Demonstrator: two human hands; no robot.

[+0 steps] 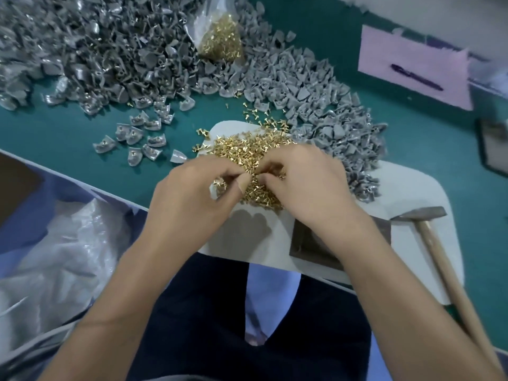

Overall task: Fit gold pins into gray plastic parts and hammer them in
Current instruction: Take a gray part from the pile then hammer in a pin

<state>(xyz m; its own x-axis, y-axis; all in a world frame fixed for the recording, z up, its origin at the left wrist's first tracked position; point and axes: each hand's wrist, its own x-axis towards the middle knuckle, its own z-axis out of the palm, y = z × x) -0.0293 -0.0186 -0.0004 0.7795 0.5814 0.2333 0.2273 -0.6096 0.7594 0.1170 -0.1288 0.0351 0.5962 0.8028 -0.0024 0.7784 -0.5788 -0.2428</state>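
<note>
Your left hand (192,188) and right hand (305,177) have curled fingers pinching in the heap of small gold metal pins (247,149); what each holds is hidden.

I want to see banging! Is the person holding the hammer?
No, the hammer lies on the board to the right, untouched, while both hands work in the gold pins.

A big heap of small shiny gold pins (247,152) lies on a white board (406,188) in the middle. Gray plastic parts (110,45) lie in big piles on the green worktop (55,133) behind. A hammer (428,229) with a wooden handle lies at the right.
</note>
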